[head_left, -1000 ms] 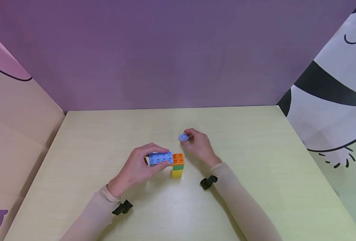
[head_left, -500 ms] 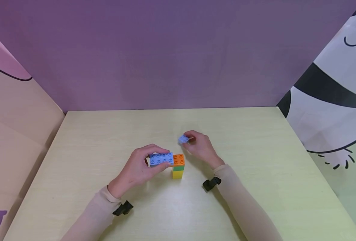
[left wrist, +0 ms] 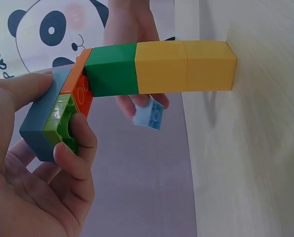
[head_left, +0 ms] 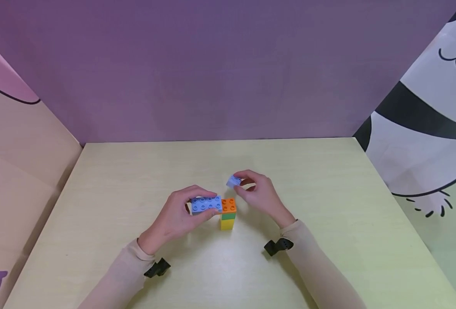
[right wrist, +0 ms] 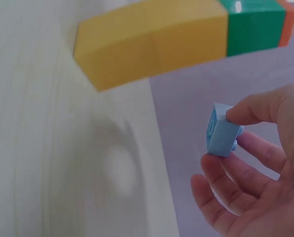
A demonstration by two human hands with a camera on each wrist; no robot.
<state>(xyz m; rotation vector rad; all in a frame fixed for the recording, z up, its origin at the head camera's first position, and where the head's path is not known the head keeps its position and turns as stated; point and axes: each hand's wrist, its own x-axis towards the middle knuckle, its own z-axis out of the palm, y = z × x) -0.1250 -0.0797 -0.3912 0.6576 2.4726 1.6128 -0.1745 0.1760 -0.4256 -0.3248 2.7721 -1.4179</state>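
Observation:
Near the middle of the table stands a brick tower: yellow bricks (left wrist: 162, 67) at the bottom, then a dark green brick (left wrist: 112, 70), then an orange brick (head_left: 229, 205). To the left of the tower, a long blue brick (head_left: 206, 204) lies across the top, its studs facing up. A light green brick (left wrist: 58, 118) sits beneath it, overhanging beside the tower. My left hand (head_left: 175, 212) grips this overhanging end between thumb and fingers. Behind and right of the tower, my right hand (head_left: 264, 193) pinches a small light blue brick (right wrist: 223, 133), raised off the table and tilted.
The pale wooden table (head_left: 135, 167) reaches back to a purple wall (head_left: 220, 68). A panda picture covers the right wall (head_left: 421, 124). Black wrist cameras (head_left: 157, 268) are strapped to both sleeves.
My right hand has drawn slightly nearer and to the right, and the small light blue brick has tilted and come a little closer to the tower. My left hand stays in place.

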